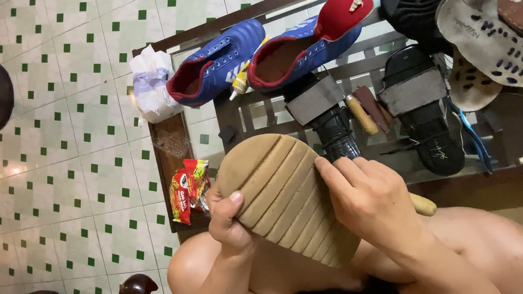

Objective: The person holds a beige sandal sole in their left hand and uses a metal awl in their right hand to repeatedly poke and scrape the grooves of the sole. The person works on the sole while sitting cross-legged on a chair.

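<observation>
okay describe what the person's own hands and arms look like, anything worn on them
Both arms are bare up to where the frame cuts them off, with no sleeves in view. The left hand and right hand wear no gloves, and no rings, watch or bracelet show. The fingernails are short and unpainted.

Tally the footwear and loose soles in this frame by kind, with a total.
Tan ribbed sole, held by the left hand and right hand: 1
Blue sports shoes: 2
Black sandal on the table: 1
Loose spotted insoles: 2
Black treaded sole, top edge: 1
Total: 7
</observation>
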